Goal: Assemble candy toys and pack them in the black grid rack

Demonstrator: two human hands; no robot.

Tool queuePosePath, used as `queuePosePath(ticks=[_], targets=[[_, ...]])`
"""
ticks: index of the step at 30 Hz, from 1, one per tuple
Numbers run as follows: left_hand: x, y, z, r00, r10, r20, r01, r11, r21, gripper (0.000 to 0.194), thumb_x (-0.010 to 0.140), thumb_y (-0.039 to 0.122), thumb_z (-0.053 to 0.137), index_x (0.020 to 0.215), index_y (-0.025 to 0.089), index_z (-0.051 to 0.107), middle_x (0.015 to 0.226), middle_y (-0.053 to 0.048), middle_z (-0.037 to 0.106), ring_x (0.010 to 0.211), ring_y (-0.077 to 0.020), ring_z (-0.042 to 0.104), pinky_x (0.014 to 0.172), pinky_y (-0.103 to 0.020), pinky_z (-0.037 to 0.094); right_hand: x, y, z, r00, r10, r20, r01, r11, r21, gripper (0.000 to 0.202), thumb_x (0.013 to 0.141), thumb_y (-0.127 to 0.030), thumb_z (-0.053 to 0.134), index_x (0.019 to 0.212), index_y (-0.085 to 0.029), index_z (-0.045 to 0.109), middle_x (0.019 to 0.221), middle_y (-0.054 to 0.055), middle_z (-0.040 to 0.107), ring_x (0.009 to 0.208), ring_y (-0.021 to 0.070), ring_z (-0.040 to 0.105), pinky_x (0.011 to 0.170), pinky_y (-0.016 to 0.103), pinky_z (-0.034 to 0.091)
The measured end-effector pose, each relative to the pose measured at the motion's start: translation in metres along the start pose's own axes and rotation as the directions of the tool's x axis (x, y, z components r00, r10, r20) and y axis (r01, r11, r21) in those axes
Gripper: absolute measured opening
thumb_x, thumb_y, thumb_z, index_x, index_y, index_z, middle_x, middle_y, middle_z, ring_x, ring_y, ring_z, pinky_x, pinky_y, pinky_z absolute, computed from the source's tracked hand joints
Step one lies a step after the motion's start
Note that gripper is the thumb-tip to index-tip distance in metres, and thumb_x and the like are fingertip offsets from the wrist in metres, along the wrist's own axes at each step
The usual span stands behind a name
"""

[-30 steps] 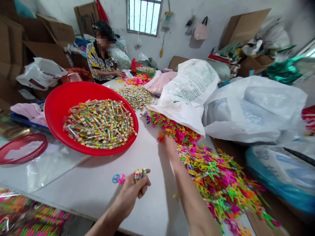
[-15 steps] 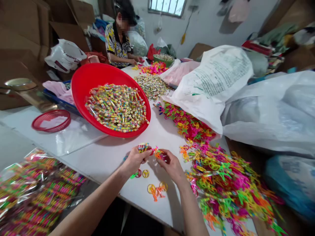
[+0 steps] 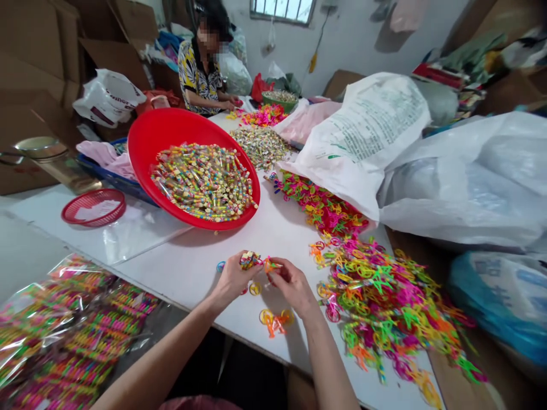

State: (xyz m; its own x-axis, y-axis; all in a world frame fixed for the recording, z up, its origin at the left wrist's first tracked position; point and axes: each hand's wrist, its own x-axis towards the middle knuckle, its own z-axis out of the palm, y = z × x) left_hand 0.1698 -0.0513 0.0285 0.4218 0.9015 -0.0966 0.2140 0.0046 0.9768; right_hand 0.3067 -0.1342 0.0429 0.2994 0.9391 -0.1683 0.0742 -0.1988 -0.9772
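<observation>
My left hand [image 3: 233, 279] is closed around a small bundle of patterned sticks [image 3: 250, 260], seemingly like those in the red basin. Close beside it, my right hand [image 3: 290, 282] pinches a small orange and pink plastic piece [image 3: 272, 265], which meets the left fingertips. Its exact shape is partly hidden by the fingers. Below the hands, an orange plastic figure with yellow wheels [image 3: 276, 323] lies on the white table [image 3: 205, 259]. A loose yellow ring [image 3: 255, 288] and a blue ring [image 3: 220, 266] lie near my left hand.
A tilted red basin [image 3: 145, 142] holds many patterned sticks. Colourful plastic pieces [image 3: 384, 296] heap at the right, below an open white sack [image 3: 363, 125]. Bagged pieces [image 3: 81, 324] lie at lower left, a red basket [image 3: 94, 208] above them. Another person [image 3: 200, 68] works across the table.
The view has shifted slightly. My hands stay close together, and the right fingers have curled in more around the orange and pink piece.
</observation>
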Motion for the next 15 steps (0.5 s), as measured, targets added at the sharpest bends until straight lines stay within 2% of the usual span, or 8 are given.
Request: queuePosePath(ticks=[2,4,7,9,11,13,15], targets=[[-0.003,-0.001,-0.003,0.999,-0.024,0.022,0.026,0.997,-0.073,0.026,0.065,0.035,0.070,0.079,0.015,0.062,0.058,0.003,0.056,0.051,-0.0088,0.047,0.048,-0.019,0.036,0.001,-0.003,0.001,0.999,-0.034,-0.002,0.033,0.996,-0.083,0.021,0.075,-0.034,0.058,0.087,-0.018,0.063,0.065,-0.001,0.061,0.061,0.0133,0.056,0.058,0.024,0.044],[-0.006,0.001,-0.006,0.997,-0.052,0.061,0.063,0.978,-0.197,0.027,0.069,0.038,0.068,0.077,0.014,0.060,0.056,0.004,0.052,0.047,-0.0068,0.042,0.044,-0.017,0.032,0.001,-0.012,-0.001,0.997,-0.060,-0.044,0.053,0.989,-0.141,0.017,0.076,-0.033,0.057,0.077,-0.018,0.064,0.063,0.000,0.061,0.058,0.0134,0.055,0.056,0.025,0.043],[-0.013,0.004,-0.011,0.978,-0.104,0.181,0.173,0.887,-0.427,0.031,0.075,0.044,0.060,0.084,0.014,0.059,0.059,0.003,0.050,0.045,-0.0054,0.039,0.042,-0.017,0.029,-0.001,-0.023,-0.003,0.973,-0.127,-0.194,0.107,0.988,-0.111,0.019,0.076,-0.034,0.057,0.081,-0.018,0.065,0.067,0.001,0.063,0.060,0.0141,0.056,0.058,0.026,0.046],[-0.017,0.003,-0.013,0.960,-0.119,0.254,0.235,0.835,-0.497,0.033,0.075,0.043,0.061,0.090,0.013,0.059,0.062,0.002,0.051,0.047,-0.0055,0.040,0.043,-0.018,0.030,-0.001,-0.024,-0.002,0.953,-0.133,-0.271,0.122,0.991,-0.057,0.021,0.075,-0.036,0.059,0.086,-0.018,0.064,0.068,0.001,0.064,0.061,0.0143,0.057,0.059,0.026,0.047],[-0.021,-0.001,-0.013,0.958,-0.126,0.258,0.246,0.824,-0.510,0.031,0.074,0.039,0.063,0.088,0.011,0.060,0.061,0.002,0.049,0.048,-0.0055,0.041,0.045,-0.018,0.031,0.001,-0.018,0.003,0.970,-0.058,-0.238,0.067,0.997,0.033,0.024,0.071,-0.036,0.063,0.086,-0.017,0.064,0.062,0.000,0.062,0.056,0.0133,0.055,0.055,0.025,0.046],[-0.022,-0.005,-0.014,0.975,-0.126,0.183,0.205,0.825,-0.527,0.027,0.073,0.036,0.064,0.083,0.011,0.060,0.058,0.003,0.046,0.048,-0.0047,0.039,0.045,-0.018,0.030,0.004,-0.010,0.008,0.987,0.049,-0.152,-0.020,0.982,0.186,0.026,0.066,-0.037,0.067,0.084,-0.017,0.065,0.057,-0.002,0.059,0.051,0.0115,0.051,0.051,0.024,0.043],[-0.020,-0.004,-0.014,0.986,-0.109,0.125,0.160,0.822,-0.546,0.024,0.073,0.033,0.065,0.082,0.012,0.058,0.056,0.006,0.041,0.046,-0.0035,0.034,0.043,-0.017,0.026,0.005,-0.006,0.013,0.992,0.103,-0.079,-0.068,0.929,0.364,0.030,0.064,-0.038,0.069,0.085,-0.017,0.065,0.056,-0.004,0.057,0.049,0.0097,0.048,0.050,0.023,0.041]])
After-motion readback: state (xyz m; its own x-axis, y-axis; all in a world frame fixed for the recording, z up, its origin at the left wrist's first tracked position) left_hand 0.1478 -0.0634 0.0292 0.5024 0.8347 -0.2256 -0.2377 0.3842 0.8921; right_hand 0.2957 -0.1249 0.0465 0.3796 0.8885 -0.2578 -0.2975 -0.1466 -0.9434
